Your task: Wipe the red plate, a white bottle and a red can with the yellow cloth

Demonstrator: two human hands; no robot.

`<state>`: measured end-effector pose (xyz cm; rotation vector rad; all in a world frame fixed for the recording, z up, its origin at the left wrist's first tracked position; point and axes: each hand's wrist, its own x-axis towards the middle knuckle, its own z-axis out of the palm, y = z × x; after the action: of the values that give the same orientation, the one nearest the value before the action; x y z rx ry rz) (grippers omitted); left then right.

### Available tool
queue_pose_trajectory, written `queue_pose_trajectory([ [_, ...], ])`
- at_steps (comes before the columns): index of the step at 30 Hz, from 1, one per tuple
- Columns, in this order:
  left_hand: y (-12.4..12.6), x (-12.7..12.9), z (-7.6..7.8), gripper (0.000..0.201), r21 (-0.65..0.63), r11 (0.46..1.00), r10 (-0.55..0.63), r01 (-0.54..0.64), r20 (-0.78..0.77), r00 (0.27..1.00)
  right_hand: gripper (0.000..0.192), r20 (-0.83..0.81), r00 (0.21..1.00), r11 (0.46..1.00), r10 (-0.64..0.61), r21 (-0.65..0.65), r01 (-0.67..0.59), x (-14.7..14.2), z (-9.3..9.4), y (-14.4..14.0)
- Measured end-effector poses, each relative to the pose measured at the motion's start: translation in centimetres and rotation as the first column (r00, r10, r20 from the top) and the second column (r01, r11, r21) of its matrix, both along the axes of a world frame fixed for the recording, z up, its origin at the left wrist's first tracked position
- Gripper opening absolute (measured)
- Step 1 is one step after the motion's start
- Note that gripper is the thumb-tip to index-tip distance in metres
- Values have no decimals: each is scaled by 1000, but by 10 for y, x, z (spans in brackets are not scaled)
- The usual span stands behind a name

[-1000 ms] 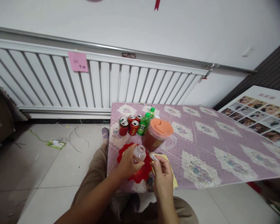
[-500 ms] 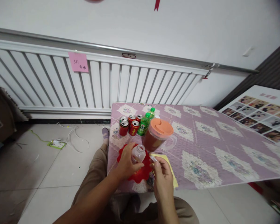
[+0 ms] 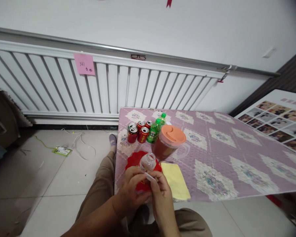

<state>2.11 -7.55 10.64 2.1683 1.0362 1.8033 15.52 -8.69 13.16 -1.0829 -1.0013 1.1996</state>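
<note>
While the left hand (image 3: 133, 189) grips one clear jar (image 3: 148, 162) above one red plate (image 3: 134, 159), the right hand (image 3: 161, 191) pinches one small white lid (image 3: 150, 177) beside it. Behind them on the desk (image 3: 212, 154) — one yellow cloth (image 3: 175, 180), one orange-lidded pitcher (image 3: 169, 144), four red cans (image 3: 138, 131), two green bottles (image 3: 156, 130).

White wall, slatted radiator (image 3: 64, 85) (pink note attached), grey tiled floor (image 3: 39, 184).

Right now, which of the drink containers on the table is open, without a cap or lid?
The small clear plastic bottle at the left hand: its mouth is uncapped, while the green bottles keep their caps.
</note>
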Motion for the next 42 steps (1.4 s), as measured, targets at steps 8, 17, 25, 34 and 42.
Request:
queue_pose_trajectory([
  [8,0,-17,-6,34,-41,998,48,-48,-13,999,31,-147,988,991,48,-119,-65,-30,-11,-2],
  [17,20,-48,-14,31,-152,976,148,-156,-64,987,39,-203,975,978,86,-168,-121,-48,-19,-4],
  [25,127,-91,-55,44,-610,707,229,-358,-281,932,35,-122,976,956,180,-213,-202,-45,-32,-12],
  [34,164,-74,-84,40,-638,714,61,-290,-355,933,36,51,988,970,147,-205,-134,-28,-31,-21],
  [42,141,-76,-79,43,-579,764,187,-285,-225,956,34,202,976,990,-80,-97,101,15,-46,-8],
])
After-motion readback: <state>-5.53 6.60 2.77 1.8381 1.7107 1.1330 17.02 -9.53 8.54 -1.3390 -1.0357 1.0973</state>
